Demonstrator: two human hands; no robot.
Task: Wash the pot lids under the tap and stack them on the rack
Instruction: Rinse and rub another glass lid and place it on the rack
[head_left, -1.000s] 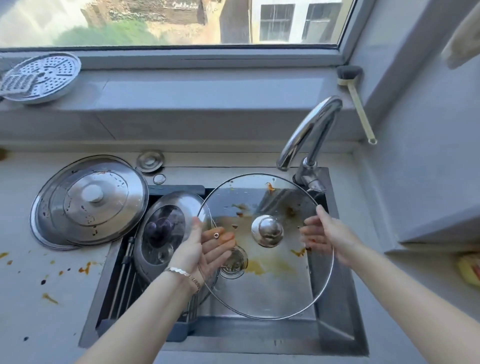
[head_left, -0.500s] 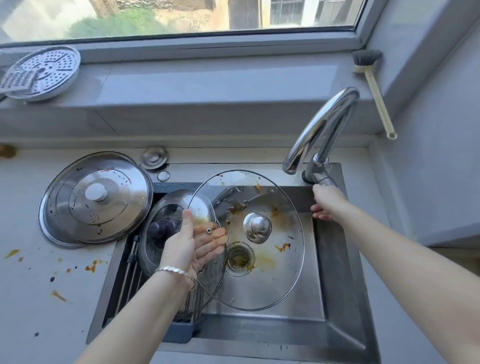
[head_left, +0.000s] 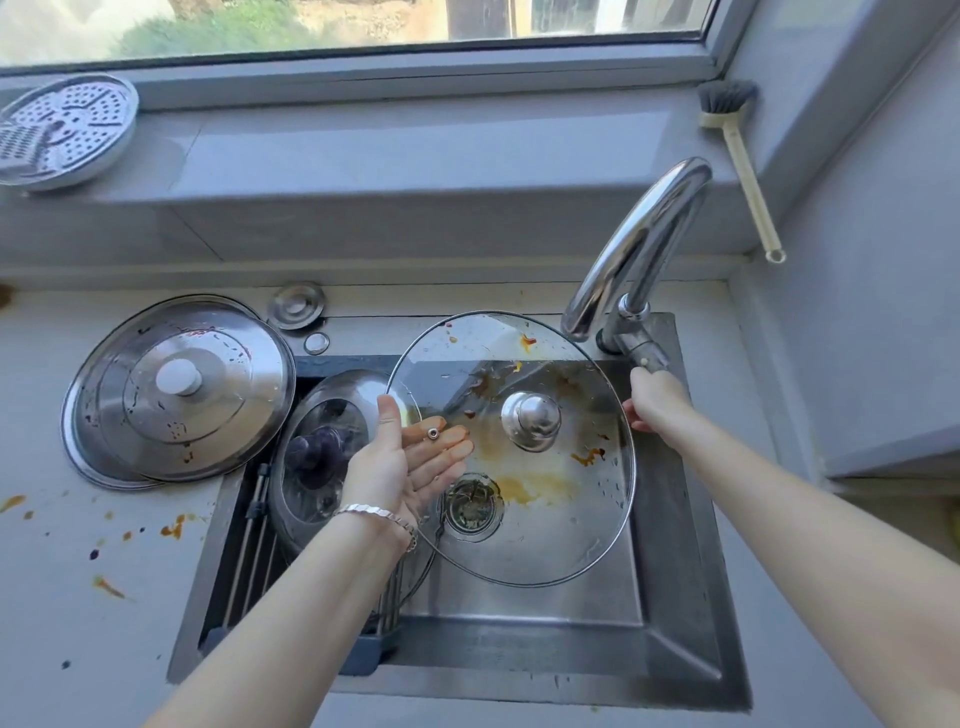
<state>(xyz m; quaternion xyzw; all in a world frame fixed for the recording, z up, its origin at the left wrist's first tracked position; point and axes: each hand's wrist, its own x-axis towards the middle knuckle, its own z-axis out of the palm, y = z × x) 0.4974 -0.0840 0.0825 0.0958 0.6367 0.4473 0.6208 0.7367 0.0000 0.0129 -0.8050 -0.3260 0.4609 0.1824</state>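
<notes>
A large glass lid with a steel knob and orange food stains hangs over the sink. My left hand grips its left rim, thumb on top and fingers underneath. My right hand is at the tap's lever, just below the curved chrome tap; no water runs. A smaller glass lid with a dark knob rests on the rack at the sink's left. A big steel lid, spotted with stains, lies on the counter to the left.
A perforated steamer plate sits on the window sill at far left. A dish brush leans in the right corner. A sink plug lies behind the sink. Sauce spots mark the counter at left. The drain is below the lid.
My right hand let go of the glass lid's right rim and moved up to the tap's lever. My left hand alone holds the lid, now shifted slightly back toward the tap.
</notes>
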